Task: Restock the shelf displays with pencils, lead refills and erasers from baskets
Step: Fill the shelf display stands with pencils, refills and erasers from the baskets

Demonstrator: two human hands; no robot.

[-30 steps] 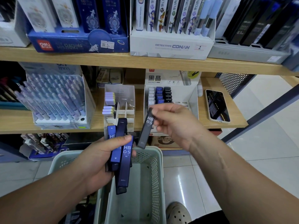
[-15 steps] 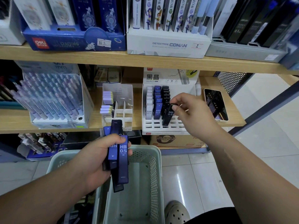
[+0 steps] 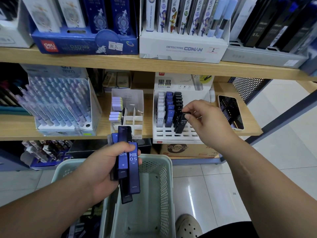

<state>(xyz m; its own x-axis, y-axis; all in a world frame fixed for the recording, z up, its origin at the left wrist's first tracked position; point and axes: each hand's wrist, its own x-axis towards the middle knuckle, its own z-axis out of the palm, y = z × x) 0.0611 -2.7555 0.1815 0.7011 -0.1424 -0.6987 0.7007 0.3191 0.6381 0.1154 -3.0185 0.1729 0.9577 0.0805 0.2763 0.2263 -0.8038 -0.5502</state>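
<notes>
The black lead refill case [image 3: 181, 122] stands tilted at the front of the black column in the white refill display [image 3: 171, 139] on the middle shelf [image 3: 253, 129]. Your right hand [image 3: 208, 121] pinches its top end between thumb and curled fingers [image 3: 187, 107], and its foot sits at a slot, so it looks nearly seated but not released. Behind and to its left, the white, blue and black columns are part filled, while the front slots and those to the right show bare holes.

Your left hand [image 3: 106, 164] grips a bundle of blue refill cases [image 3: 133, 167] over the green basket [image 3: 165, 166], so several refills are left to place. Further left, the eraser box [image 3: 127, 107] has only a few erasers at its left side, which suggests that restocking remains; the pencil display [image 3: 60, 103] looks well filled.
</notes>
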